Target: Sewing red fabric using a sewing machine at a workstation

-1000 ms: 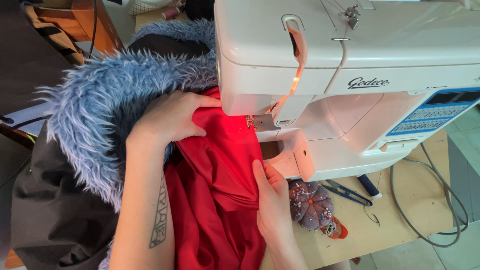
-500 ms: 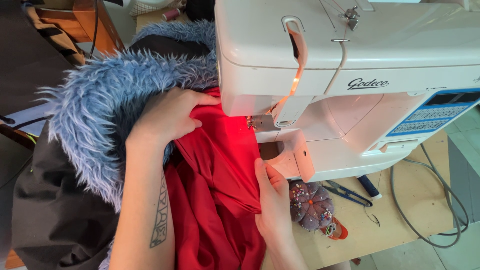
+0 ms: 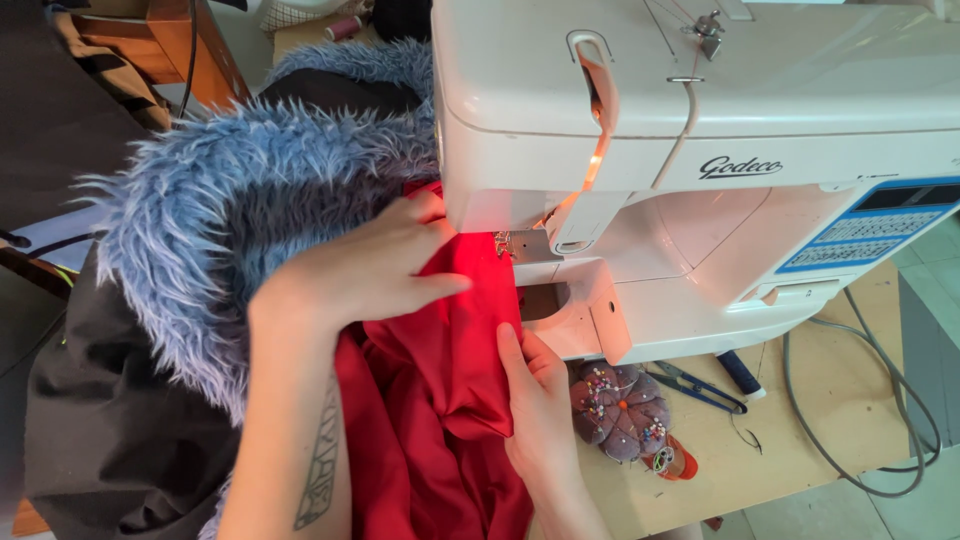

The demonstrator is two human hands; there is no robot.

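Since a second ago little has changed: my left hand (image 3: 370,265) has stayed flat on the cloth, though its fingers now reach a touch closer to the needle end of the machine, and my right hand (image 3: 540,400) has kept its place at the front edge of the machine bed.

Farthest left lies the dark brown garment (image 3: 110,430), spilling over the table's edge. On it sits the shaggy blue fur trim (image 3: 230,210), which curves up and around behind my left wrist. My left hand lies spread, palm down, pressing the red fabric (image 3: 440,400) just beside the presser foot (image 3: 520,245); it pinches nothing. The red fabric runs from under the foot, lit bright by the machine's lamp, down between my two forearms towards me in loose folds.

My right hand lies along the fabric's right fold, fingers straight and pressed together, thumb tucked under the edge so that the fold is lightly pinched against the white sewing machine (image 3: 700,150). The machine's head hangs over the needle, so the needle itself and the tips of my left fingers are partly hidden from me.

Just right of my right hand, touching the machine's base, is a purple flower-shaped pincushion (image 3: 620,405) stuck with pins. Beyond it, on the wooden table (image 3: 800,450), lie small thread snips (image 3: 700,385) and a dark pen-like tool (image 3: 740,372). Grey cables (image 3: 880,400) loop across the table at far right.
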